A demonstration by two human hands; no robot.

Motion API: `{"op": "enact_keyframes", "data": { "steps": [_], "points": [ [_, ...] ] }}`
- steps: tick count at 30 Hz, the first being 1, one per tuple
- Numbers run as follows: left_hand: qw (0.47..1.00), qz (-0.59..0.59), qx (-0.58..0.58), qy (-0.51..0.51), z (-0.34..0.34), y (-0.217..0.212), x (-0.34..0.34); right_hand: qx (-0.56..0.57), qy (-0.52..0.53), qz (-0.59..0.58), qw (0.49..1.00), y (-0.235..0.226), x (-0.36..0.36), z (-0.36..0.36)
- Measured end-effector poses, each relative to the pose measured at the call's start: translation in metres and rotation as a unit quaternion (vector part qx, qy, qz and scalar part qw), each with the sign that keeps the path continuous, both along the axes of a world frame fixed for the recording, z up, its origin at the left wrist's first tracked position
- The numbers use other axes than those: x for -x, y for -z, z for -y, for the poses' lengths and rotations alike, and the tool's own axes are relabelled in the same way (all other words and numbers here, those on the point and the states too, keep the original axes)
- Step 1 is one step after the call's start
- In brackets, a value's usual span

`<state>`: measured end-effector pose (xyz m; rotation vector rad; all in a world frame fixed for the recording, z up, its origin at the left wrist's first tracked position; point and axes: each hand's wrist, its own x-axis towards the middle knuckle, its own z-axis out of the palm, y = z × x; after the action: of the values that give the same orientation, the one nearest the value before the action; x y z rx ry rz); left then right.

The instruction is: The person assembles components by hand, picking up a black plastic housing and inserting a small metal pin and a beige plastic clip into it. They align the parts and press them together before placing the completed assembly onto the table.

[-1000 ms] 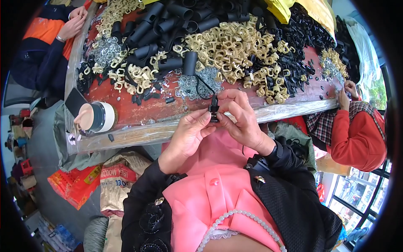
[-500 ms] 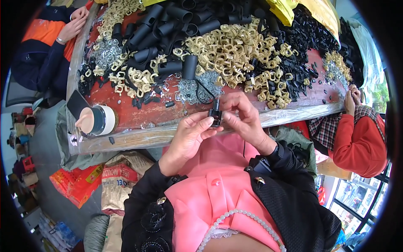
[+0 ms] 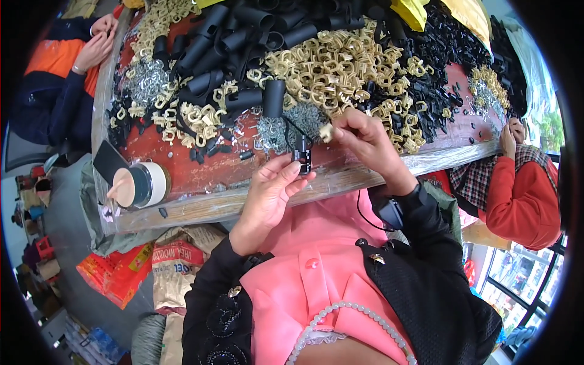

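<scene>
Over the table's near edge, my left hand (image 3: 267, 198) pinches a small black plastic part (image 3: 303, 159) between thumb and fingers. To its right, my right hand (image 3: 369, 141) has a small beige plastic piece (image 3: 326, 132) at its fingertips, apart from the black part. Just beyond both hands spreads a heap of beige plastic rings (image 3: 337, 70). Small silvery metal pieces (image 3: 275, 132) lie in a pile past the black part, beside an upright black tube (image 3: 274, 97). A thin black cord runs near that pile.
A wrapped wooden rim (image 3: 201, 204) edges the red table. At left stand a round tub (image 3: 151, 184) and a dark flat panel (image 3: 111, 159). Black tubes (image 3: 237, 39) and small black parts (image 3: 426, 67) cover the far side. Co-workers' hands (image 3: 97, 45) show left; another person (image 3: 526, 194) sits right.
My right hand has left the black part and moved away to the right, now with a beige piece in its fingers. My left hand has shifted slightly left, still gripping the black part.
</scene>
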<state>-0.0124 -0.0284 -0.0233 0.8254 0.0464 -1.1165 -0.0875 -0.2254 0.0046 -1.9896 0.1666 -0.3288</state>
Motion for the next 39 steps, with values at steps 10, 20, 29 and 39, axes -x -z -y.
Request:
{"op": "enact_keyframes", "data": {
  "steps": [10,20,29,39],
  "points": [
    [0.996,-0.003,0.055,0.069,-0.015,-0.008,0.008,0.025,-0.188,-0.004,0.982,-0.03,0.006,-0.025],
    [0.998,0.016,0.016,0.057,-0.021,-0.017,0.01,0.013,-0.065,0.057,0.996,-0.017,0.008,-0.045],
    [0.977,0.152,-0.023,-0.146,-0.071,-0.007,-0.024,0.205,-0.132,0.054,0.968,0.002,-0.037,-0.073],
    [0.975,0.11,-0.015,-0.19,-0.088,-0.005,-0.027,0.422,-0.1,0.023,0.901,0.028,-0.079,-0.108]
  ]
}}
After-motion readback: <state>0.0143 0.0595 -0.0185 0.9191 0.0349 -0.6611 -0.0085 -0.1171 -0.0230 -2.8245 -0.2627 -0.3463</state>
